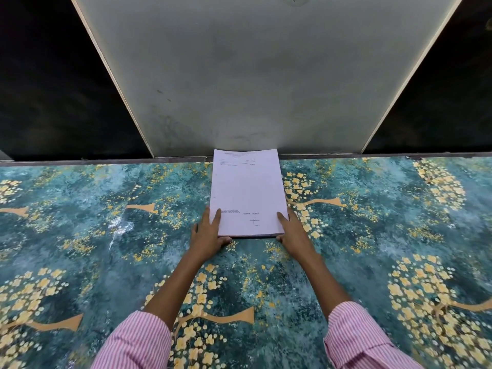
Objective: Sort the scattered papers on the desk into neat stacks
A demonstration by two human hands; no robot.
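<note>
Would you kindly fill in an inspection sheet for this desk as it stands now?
Surface: desk cover, teal with yellow flowers, glossy.
Job's things: one stack of papers, edges even, far end at the grey panel.
Clutter: nothing seen.
Hands: left hand and right hand rest on the stack's near corners, fingers straight.
Cables: nothing seen.
Surroundings: dark areas on both sides of the panel.

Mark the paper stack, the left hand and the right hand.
paper stack [247, 190], head view, blank middle of the top sheet.
left hand [209, 235], head view, back of the hand.
right hand [294, 232], head view, back of the hand.
</note>
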